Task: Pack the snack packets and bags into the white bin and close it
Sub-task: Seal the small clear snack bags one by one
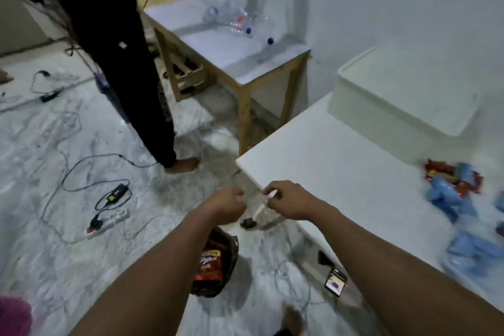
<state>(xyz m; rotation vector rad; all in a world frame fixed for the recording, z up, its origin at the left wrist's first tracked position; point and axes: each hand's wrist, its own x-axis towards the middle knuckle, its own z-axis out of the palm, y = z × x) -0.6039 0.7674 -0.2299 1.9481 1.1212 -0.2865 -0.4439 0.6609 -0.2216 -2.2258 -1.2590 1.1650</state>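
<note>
The white bin [403,93] stands on the far right part of the white table [341,166] with its lid on. A heap of red and blue snack packets [455,188] lies at the table's right edge, blurred. On the floor below my arms sits a dark bag [215,264] holding red snack packets. My left hand [229,203] is curled near the table's corner, and what it holds is hidden. My right hand [289,198] pinches a thin white strip [268,195] that hangs down beside the table corner.
A person in black trousers [117,49] stands barefoot on the marble floor at left. Cables, a charger [116,195] and a power strip [107,224] lie on the floor. A wooden side table [234,43] carries clear plastic bottles. A phone [336,285] lies on the floor by the table.
</note>
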